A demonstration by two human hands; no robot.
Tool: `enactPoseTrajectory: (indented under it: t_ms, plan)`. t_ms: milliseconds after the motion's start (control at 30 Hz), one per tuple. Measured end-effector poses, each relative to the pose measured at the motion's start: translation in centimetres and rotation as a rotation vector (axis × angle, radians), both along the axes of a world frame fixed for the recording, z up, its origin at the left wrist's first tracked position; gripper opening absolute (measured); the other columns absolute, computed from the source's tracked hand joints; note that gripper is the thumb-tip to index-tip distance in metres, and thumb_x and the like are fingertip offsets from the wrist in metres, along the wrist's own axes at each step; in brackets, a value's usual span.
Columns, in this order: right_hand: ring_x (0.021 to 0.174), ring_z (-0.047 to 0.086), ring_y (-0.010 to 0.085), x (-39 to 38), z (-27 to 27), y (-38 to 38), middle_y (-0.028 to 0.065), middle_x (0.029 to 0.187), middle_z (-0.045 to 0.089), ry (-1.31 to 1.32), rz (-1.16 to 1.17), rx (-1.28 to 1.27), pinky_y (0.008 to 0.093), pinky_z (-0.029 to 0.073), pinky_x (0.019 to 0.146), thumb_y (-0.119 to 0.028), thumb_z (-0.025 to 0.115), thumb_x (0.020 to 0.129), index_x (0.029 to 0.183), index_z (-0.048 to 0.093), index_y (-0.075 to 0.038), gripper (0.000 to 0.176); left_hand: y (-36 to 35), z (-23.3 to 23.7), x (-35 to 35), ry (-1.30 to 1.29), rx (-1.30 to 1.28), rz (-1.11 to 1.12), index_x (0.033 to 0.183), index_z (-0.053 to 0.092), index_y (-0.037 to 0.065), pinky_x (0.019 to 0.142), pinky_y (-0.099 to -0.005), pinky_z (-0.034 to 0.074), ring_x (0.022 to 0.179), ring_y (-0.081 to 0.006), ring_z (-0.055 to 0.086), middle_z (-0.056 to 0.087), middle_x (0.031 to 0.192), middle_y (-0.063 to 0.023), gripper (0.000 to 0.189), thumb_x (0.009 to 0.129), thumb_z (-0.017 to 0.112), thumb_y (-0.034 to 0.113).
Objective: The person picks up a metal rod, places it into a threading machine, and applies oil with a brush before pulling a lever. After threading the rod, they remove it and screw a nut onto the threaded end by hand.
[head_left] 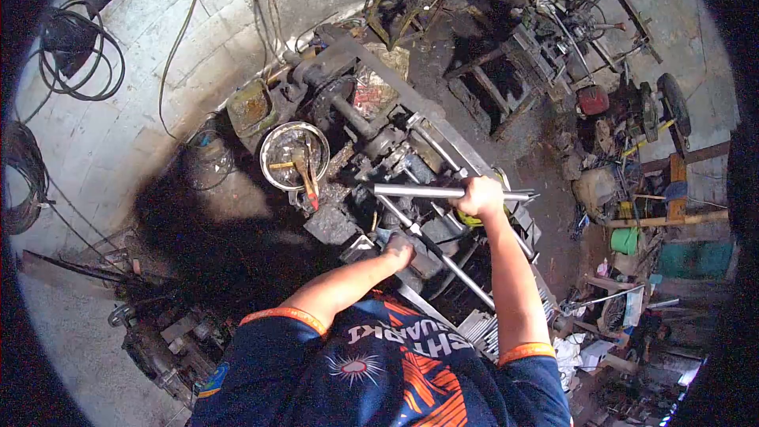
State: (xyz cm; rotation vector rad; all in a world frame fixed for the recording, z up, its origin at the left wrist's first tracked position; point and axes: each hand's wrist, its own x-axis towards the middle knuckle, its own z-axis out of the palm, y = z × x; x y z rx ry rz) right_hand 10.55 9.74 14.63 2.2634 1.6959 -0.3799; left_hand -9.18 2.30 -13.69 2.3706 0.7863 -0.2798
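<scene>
My right hand [481, 196] is wrapped round a shiny metal rod [419, 191], which lies roughly level across the machine [387, 142]. The rod's left end reaches over the machine's middle. Lower and to the left, my left hand [399, 251] is at the near side of the machine, fingers pressed together by something small that I cannot make out. A second long rod [451, 266] runs diagonally between my hands. A round pan [294, 156] with a brush [307, 182] in it sits left of the rod.
A greasy square container [251, 109] stands behind the pan. A bundle of metal rods [480, 330] lies near my body. Metal frames [506, 71] stand at the back right, a green container [624, 240] at the right. Cables [83, 51] hang on the left wall.
</scene>
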Motion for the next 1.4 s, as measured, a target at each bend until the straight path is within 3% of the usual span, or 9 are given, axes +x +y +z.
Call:
enactPoseTrajectory:
  t_ms: [100, 300, 533, 633, 800, 1033, 1100, 1167, 1400]
  plan:
    - [0.074, 0.066, 0.034, -0.3, 0.7, -0.1, 0.0172, 0.074, 0.067, 0.021, 0.008, 0.049, 0.0429, 0.053, 0.07, -0.052, 0.069, 0.06, 0.076, 0.07, -0.01, 0.045, 1.2, 7.0, -1.1, -0.088, 0.118, -0.131, 0.073, 0.07, 0.011, 0.062, -0.0347, 0.052, 0.073, -0.0253, 0.066, 0.068, 0.078, -0.0119, 0.023, 0.078, 0.048, 0.014]
    - [0.072, 0.066, 0.034, -0.1, 0.6, -0.3, 0.0173, 0.071, 0.066, 0.003, 0.015, 0.03, 0.0423, 0.053, 0.068, -0.054, 0.07, 0.059, 0.072, 0.069, -0.007, 0.049, 1.8, 10.4, -1.8, 0.012, 0.051, -0.28, 0.079, 0.071, 0.007, 0.076, -0.0386, 0.051, 0.084, -0.027, 0.067, 0.069, 0.083, -0.0145, 0.023, 0.079, 0.048, 0.012]
    - [0.076, 0.067, 0.0334, 0.5, 0.2, -0.3, 0.018, 0.076, 0.067, 0.023, -0.042, -0.045, 0.0429, 0.054, 0.07, -0.051, 0.07, 0.06, 0.083, 0.071, -0.011, 0.046, 1.8, 11.6, -2.4, 0.115, 0.17, -0.317, 0.109, 0.061, 0.006, 0.098, -0.0453, 0.036, 0.113, -0.0298, 0.054, 0.059, 0.117, -0.0155, 0.03, 0.09, 0.042, 0.02]
    - [0.075, 0.067, 0.0333, 0.4, 0.4, -0.5, 0.0176, 0.075, 0.067, 0.052, -0.039, 0.034, 0.0429, 0.054, 0.069, -0.051, 0.069, 0.06, 0.084, 0.071, -0.012, 0.045, -0.5, 6.0, -1.9, -0.088, 0.325, -0.105, 0.107, 0.06, 0.009, 0.104, -0.0467, 0.031, 0.11, -0.0295, 0.055, 0.062, 0.111, -0.0127, 0.027, 0.089, 0.041, 0.016]
    - [0.07, 0.067, 0.0332, 0.0, 1.0, -0.4, 0.0165, 0.072, 0.067, 0.072, -0.034, 0.073, 0.0428, 0.055, 0.067, -0.05, 0.069, 0.06, 0.083, 0.072, -0.013, 0.044, 0.8, 10.1, -1.3, 0.208, 0.117, -0.313, 0.113, 0.059, 0.009, 0.095, -0.0447, 0.035, 0.113, -0.0307, 0.053, 0.061, 0.113, -0.0141, 0.031, 0.09, 0.041, 0.021]
    - [0.07, 0.066, 0.0332, 0.0, 1.1, 0.1, 0.016, 0.072, 0.067, 0.071, -0.003, 0.031, 0.0434, 0.054, 0.066, -0.049, 0.069, 0.06, 0.082, 0.071, -0.013, 0.042, 0.7, 10.1, -2.3, 0.112, 0.122, -0.233, 0.116, 0.059, 0.016, 0.088, -0.0438, 0.04, 0.097, -0.0288, 0.06, 0.063, 0.102, -0.0137, 0.031, 0.092, 0.04, 0.022]
    - [0.069, 0.066, 0.0331, 0.2, 1.1, 0.2, 0.0158, 0.071, 0.066, 0.096, 0.018, 0.06, 0.0431, 0.054, 0.066, -0.049, 0.069, 0.059, 0.082, 0.071, -0.013, 0.042, 1.1, 11.2, -2.1, 0.102, -0.006, -0.199, 0.114, 0.059, 0.01, 0.09, -0.0462, 0.044, 0.104, -0.0374, 0.057, 0.058, 0.113, -0.0194, 0.03, 0.088, 0.045, 0.017]
    - [0.075, 0.067, 0.0312, 0.8, 0.4, 0.5, 0.0159, 0.077, 0.068, 0.033, 0.03, -0.048, 0.042, 0.055, 0.07, -0.055, 0.066, 0.062, 0.084, 0.07, -0.012, 0.049, 1.0, 10.3, -2.0, 0.133, 0.182, -0.318, 0.114, 0.058, 0.011, 0.085, -0.0462, 0.041, 0.097, -0.0284, 0.06, 0.063, 0.101, -0.0151, 0.031, 0.089, 0.041, 0.017]
    - [0.071, 0.068, 0.0315, 1.2, 0.3, -0.2, 0.0163, 0.075, 0.068, 0.063, 0.03, -0.004, 0.0421, 0.055, 0.068, -0.057, 0.068, 0.06, 0.078, 0.067, -0.009, 0.052, 0.4, 9.7, -1.9, 0.157, 0.086, -0.178, 0.119, 0.055, 0.013, 0.094, -0.0494, 0.039, 0.104, -0.0343, 0.058, 0.058, 0.113, -0.02, 0.033, 0.09, 0.04, 0.018]
